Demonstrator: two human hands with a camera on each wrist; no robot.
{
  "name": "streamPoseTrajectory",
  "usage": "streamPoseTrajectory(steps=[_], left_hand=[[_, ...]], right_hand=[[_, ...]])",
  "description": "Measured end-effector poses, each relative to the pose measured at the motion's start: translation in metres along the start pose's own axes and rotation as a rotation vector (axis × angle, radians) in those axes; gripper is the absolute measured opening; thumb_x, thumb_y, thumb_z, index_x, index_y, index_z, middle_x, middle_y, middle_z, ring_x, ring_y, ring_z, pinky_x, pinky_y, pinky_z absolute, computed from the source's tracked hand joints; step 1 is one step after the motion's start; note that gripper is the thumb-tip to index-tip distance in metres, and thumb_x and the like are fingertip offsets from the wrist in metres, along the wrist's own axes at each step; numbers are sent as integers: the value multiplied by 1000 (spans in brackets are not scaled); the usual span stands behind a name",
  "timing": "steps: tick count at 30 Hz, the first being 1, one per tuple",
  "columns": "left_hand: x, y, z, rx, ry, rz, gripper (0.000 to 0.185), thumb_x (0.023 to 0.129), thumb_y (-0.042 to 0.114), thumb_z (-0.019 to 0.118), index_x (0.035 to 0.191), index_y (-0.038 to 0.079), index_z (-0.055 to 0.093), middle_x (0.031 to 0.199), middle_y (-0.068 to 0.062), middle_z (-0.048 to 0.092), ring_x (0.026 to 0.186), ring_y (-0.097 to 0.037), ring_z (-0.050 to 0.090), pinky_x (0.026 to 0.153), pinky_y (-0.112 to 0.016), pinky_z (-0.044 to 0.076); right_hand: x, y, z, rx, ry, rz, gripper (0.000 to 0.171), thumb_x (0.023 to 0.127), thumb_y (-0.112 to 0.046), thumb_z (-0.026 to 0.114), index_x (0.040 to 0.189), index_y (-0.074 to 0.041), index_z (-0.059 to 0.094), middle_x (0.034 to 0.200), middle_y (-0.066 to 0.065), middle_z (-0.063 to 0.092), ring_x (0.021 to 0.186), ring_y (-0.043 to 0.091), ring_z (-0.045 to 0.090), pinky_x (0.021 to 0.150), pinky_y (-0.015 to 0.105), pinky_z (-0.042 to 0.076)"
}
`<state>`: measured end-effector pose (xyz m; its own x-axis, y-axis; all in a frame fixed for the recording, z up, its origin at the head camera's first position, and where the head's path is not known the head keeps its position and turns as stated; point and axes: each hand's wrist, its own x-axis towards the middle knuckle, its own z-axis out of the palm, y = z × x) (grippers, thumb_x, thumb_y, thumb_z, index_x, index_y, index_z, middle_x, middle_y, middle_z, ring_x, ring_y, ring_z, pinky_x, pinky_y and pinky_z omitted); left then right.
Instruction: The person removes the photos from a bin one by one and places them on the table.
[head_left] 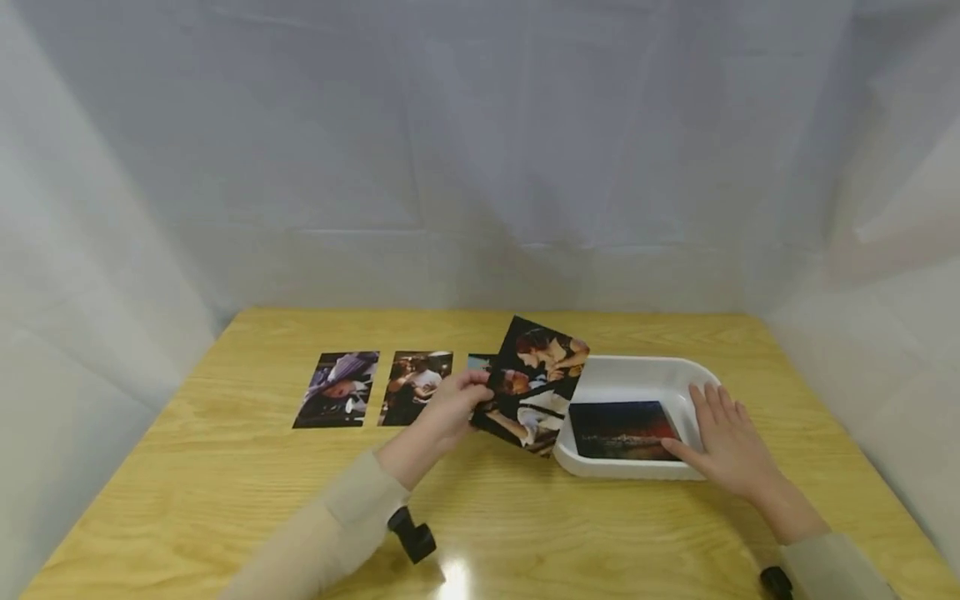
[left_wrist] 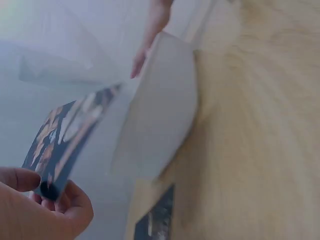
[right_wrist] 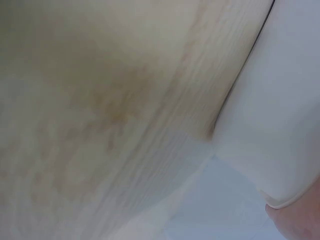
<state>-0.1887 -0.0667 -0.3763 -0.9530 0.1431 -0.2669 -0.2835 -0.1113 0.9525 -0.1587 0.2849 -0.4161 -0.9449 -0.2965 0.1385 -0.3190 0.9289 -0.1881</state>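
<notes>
Head view, from left to right: two photo prints (head_left: 336, 390) (head_left: 415, 387) lie flat in a row on the wooden table (head_left: 225, 475), with a third print (head_left: 480, 362) just showing behind the raised one. The left hand (head_left: 450, 408) pinches a dark photo (head_left: 534, 385) by its lower-left corner, thumb on top, holding it tilted above the table just left of the white tray (head_left: 637, 379). One more print (head_left: 622, 429) lies flat in the tray. The right hand (head_left: 723, 437) rests with straight, spread fingers on the tray's right rim, gripping nothing.

To do this well, I judge the pinch should stay at the photo's edge so the picture face is not smudged, while the right hand steadies the tray.

Most of the third print is hidden behind the held photo. The left wrist view is blurred; it shows the thumb and fingers (left_wrist: 75, 205) closed on the photo's corner. The right wrist view shows only table grain and the tray wall (right_wrist: 280, 125).
</notes>
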Motion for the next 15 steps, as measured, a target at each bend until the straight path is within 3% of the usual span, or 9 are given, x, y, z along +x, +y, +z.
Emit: streamPoseTrajectory(steps=[8,15], left_hand=[[-43,-24,-31,124,-63,-68,15,82,-4,51,97,-6,48,87,-8,52,74,-14,53,61,-32,47],[-63,-41,-44,96,-121,-150,17,77,-9,52,94,-8,46,83,-10,50,70,-15,56,64,-33,50]], right_hand=[[0,0,-1,-15,-12,-8,91,84,-53,47,136,11,10,135,38,12,124,49,7,96,59,9],[1,1,-1,-15,-22,-7,90,84,-53,47,137,10,9,135,37,11,125,48,6,96,59,9]])
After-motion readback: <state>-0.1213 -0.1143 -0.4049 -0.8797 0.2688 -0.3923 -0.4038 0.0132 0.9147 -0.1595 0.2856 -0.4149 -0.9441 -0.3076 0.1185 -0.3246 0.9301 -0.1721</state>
